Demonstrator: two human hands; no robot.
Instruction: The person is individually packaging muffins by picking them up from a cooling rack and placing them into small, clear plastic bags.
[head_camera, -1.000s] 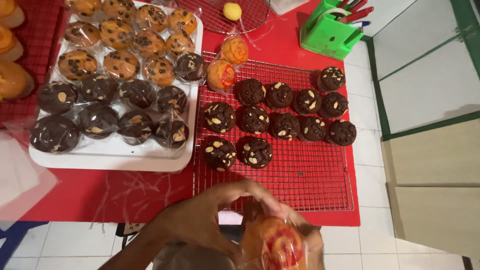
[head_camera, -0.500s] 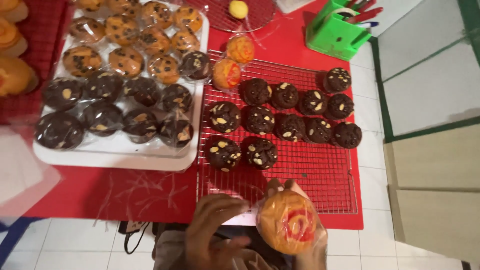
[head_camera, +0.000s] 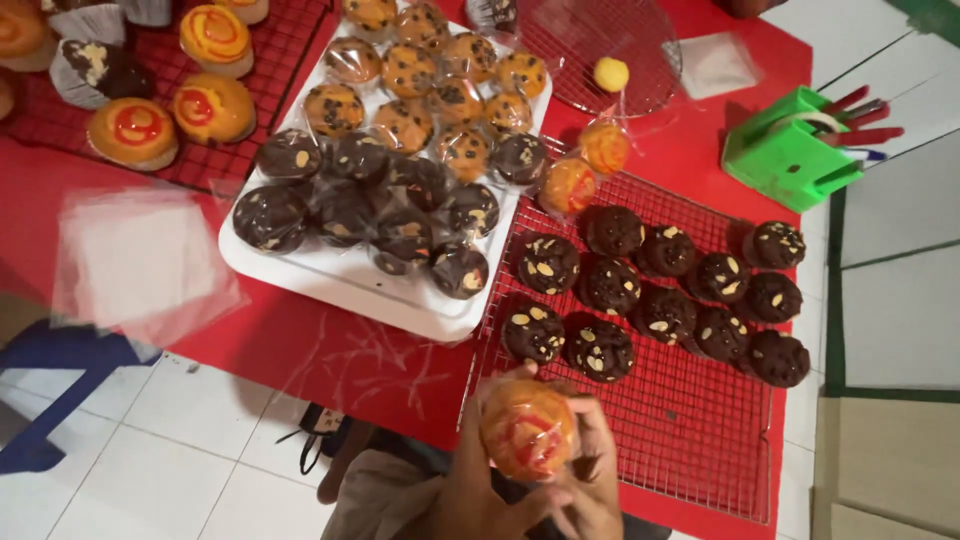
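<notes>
Orange muffin (head_camera: 527, 428) with red swirl, in clear wrap, held at the near edge of the wire cooling rack (head_camera: 690, 440) — left hand (head_camera: 470, 480) and right hand (head_camera: 590, 480) both closed around it, wrists cut off by the frame. Rack carries dark chocolate muffins (head_camera: 650, 290). White tray (head_camera: 340, 290) beside it holds wrapped dark and chip-studded muffins — glare blurs their detail.

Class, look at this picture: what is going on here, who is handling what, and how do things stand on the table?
A person holds an orange muffin with a red swirl in clear plastic wrap in both hands, left hand and right hand, at the near edge of the red table. Unwrapped dark chocolate muffins with nut pieces sit on a rectangular wire cooling rack. Wrapped muffins fill a white tray beside it.
</notes>
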